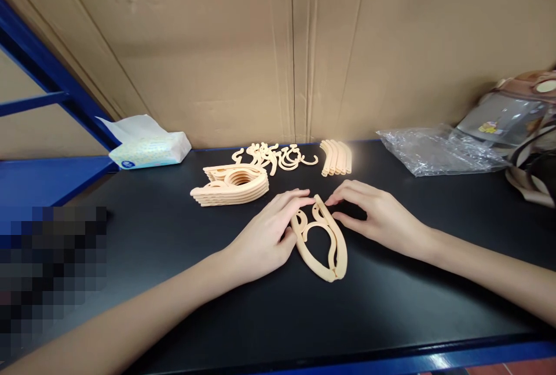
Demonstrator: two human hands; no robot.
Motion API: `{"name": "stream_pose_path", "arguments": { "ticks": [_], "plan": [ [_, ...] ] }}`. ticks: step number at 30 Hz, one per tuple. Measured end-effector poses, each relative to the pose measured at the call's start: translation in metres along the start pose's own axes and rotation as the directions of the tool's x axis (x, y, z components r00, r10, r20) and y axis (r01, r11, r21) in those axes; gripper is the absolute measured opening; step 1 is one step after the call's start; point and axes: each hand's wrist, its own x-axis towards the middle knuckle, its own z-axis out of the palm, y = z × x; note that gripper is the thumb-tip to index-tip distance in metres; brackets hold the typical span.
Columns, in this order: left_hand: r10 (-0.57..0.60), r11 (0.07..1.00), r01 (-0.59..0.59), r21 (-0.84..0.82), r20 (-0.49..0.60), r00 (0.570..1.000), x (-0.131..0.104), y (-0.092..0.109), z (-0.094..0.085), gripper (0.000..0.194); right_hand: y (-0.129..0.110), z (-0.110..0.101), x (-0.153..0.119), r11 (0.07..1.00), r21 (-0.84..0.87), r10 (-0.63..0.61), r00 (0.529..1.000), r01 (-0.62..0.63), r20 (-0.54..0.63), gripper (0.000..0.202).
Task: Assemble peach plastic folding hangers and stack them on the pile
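A beige plastic folding hanger [341, 247] is folded into a narrow loop on the black tabletop, its hinged end toward me. My left hand [267, 236] grips its left arm, with the thumb along the outer edge and the fingers reaching over the far end. From the other side, my right hand [373, 213] has curled fingertips and thumb against the upper part of the right arm. Beyond my left hand lies a stack of similar folded hanger bodies [234, 192]. Behind it sits a loose pile of beige hooks [289, 158], and to their right several curved beige strips [336, 158] lie side by side.
A tissue pack [150, 149] stands at the back left beside a blue metal frame [82, 103]. A clear plastic bag [438, 152] lies at the back right, next to a transparent container with a brown top [504, 114]. Cardboard [217, 62] walls off the back.
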Motion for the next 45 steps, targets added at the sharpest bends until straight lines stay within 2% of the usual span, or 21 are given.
{"name": "stream_pose_path", "arguments": {
  "ticks": [14, 20, 27, 36, 42, 45],
  "plan": [
    [0.025, 1.0, -0.025, 0.0, 0.016, 1.0, -0.002, 0.003, -0.001, 0.046, -0.002, -0.002, 0.001, 0.997, 0.082, -0.003, 0.998, -0.002, 0.062, 0.014],
    [0.053, 0.998, -0.054, 0.031, 0.013, 0.998, -0.001, 0.002, -0.003, 0.049, -0.005, -0.002, 0.001, 0.996, 0.08, -0.03, 0.999, 0.026, 0.043, 0.016],
    [0.126, 0.982, -0.139, 0.127, 0.108, 0.986, -0.001, 0.001, -0.009, 0.063, -0.008, -0.004, -0.001, 0.994, 0.104, -0.039, 0.997, 0.032, 0.063, 0.018],
    [0.139, 0.978, -0.165, 0.129, 0.186, 0.973, -0.003, 0.002, -0.01, 0.073, -0.011, -0.005, 0.001, 0.977, 0.213, -0.053, 0.99, 0.023, 0.134, 0.023],
    [0.13, 0.974, -0.156, 0.163, 0.161, 0.978, -0.001, 0.0, -0.01, 0.072, -0.009, -0.01, 0.001, 0.985, 0.167, 0.014, 0.996, -0.028, 0.086, 0.024],
    [0.095, 0.978, -0.115, 0.175, 0.115, 0.989, 0.0, 0.002, -0.011, 0.075, -0.008, -0.012, 0.0, 0.991, 0.123, 0.044, 0.992, -0.059, 0.12, 0.028]
  ]
}}
